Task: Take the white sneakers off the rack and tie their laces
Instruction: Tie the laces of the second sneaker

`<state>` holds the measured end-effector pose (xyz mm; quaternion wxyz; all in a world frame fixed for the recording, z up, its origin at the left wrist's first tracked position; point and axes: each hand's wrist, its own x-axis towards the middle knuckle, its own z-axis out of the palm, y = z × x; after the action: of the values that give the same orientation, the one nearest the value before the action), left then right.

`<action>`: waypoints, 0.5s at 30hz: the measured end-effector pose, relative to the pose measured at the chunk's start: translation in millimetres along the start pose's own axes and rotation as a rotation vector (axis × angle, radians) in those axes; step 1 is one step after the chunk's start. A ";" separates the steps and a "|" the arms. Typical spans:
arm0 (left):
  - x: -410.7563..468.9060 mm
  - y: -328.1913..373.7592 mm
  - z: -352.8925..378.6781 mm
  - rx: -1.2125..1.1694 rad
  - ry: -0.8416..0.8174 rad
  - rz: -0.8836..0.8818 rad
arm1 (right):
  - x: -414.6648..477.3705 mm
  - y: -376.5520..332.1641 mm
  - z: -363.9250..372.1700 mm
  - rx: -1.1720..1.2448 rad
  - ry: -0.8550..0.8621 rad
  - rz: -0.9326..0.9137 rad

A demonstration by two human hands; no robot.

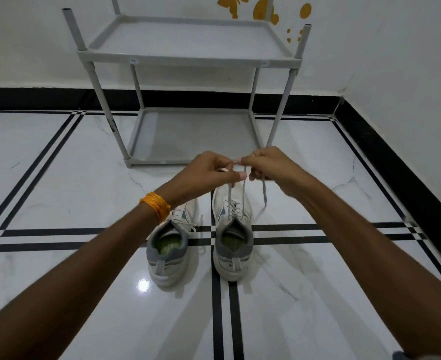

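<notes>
Two white sneakers with grey heels stand side by side on the floor, toes pointing away from me: the left sneaker (168, 252) and the right sneaker (232, 245). Above the right sneaker, my left hand (209, 172) and my right hand (268, 165) meet, each pinching a strand of its white laces (243, 193), pulled up taut from the eyelets. One loose lace end (264, 193) hangs below my right hand. The left sneaker's laces lie loose over its tongue, partly hidden by my left wrist, which wears an orange thread band (156, 206).
A grey two-shelf rack (188, 58) stands against the white wall just beyond the sneakers, both shelves bare. The floor is glossy white tile with black stripes. A black skirting runs along the back and right walls, which meet in a corner at the right.
</notes>
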<state>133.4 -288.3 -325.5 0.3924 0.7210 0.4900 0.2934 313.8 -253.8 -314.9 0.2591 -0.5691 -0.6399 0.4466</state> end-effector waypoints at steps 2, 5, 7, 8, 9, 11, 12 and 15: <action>2.5 9.5 9.2 0.172 -0.058 0.167 | 5.3 -18.5 -1.6 -0.049 0.022 -0.119; 7.6 6.2 21.1 0.846 -0.030 0.517 | 11.0 -33.7 3.8 -0.231 0.030 -0.202; 13.6 3.3 15.9 1.039 0.006 0.501 | 11.9 -35.4 9.0 -0.338 0.042 -0.233; 17.1 1.1 10.8 1.121 0.009 0.424 | 11.0 -35.5 10.5 -0.348 0.052 -0.247; 21.6 -1.5 4.9 1.168 0.023 0.326 | 11.1 -33.9 10.1 -0.308 0.060 -0.245; 24.7 -2.8 -4.1 1.061 0.037 0.080 | 9.5 -30.1 6.2 -0.047 0.060 -0.180; 25.1 -3.1 -8.6 0.845 0.008 -0.062 | 8.8 -27.4 3.6 0.146 0.077 -0.121; 23.2 0.6 -12.9 -0.154 -0.091 -0.411 | 8.0 -8.0 -1.1 0.251 0.331 -0.069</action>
<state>131.4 -263.1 -317.4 0.5198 0.5863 0.5845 0.2110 309.0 -245.5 -308.8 0.4447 -0.5760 -0.5470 0.4139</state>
